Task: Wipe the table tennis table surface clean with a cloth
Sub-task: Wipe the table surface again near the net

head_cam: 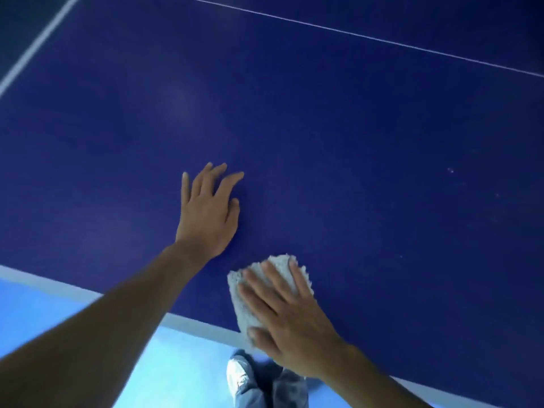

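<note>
One dark blue desk (353, 172) fills most of the view, and one cloth (240, 304), pale grey and nubbly, lies folded on it at the near edge, just inside the white border stripe (44, 282).

The right hand (290, 325) lies flat on top of the cloth, its four fingers straight and slightly fanned, pressing it down; the thumb sits at the cloth's near end. The left hand (206, 213) rests on the bare blue surface further in from the near edge, near the cloth but apart from it. Its fingers are spread and it holds nothing.

There are three white lines: the near border stripe, a broad stripe (38, 42) by the far left corner, and a thin line (353, 36) across the far side. A few pale specks (450, 170) dot the right part.

Below the near edge are a light blue floor (59, 319) and one pale shoe (237, 375).
</note>
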